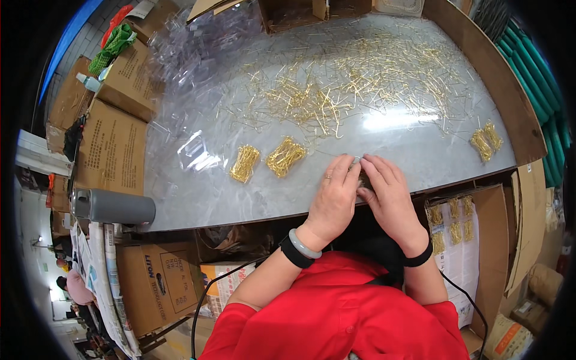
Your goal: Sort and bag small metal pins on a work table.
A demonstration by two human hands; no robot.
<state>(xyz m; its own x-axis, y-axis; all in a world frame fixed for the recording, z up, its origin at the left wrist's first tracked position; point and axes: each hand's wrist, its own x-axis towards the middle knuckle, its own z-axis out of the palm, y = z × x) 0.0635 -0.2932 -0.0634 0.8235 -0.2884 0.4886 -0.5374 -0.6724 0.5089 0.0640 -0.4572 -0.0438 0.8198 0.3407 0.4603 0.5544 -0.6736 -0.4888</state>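
My left hand [336,195] and my right hand [389,195] meet at the near edge of the grey table [198,204], fingertips together. Their fingers are closed around something small; only a little metallic glint shows between them, and the rest is covered by the fingers. Left of my hands lie two bundles of gold wire hooks, one bundle [285,157] close by and another bundle [245,163] beyond it. Past my fingertips, loose gold hooks [324,108] are spread in a wide heap. Two more gold bundles [482,146] sit together at the table's right end.
Clear plastic pieces [186,72] pile up at the far left. A grey bottle [114,206] lies by the left edge, beside cardboard boxes [114,147]. Cardboard strips [498,72] wall the right side. Below right, an open carton [495,222] holds several gold bundles on paper.
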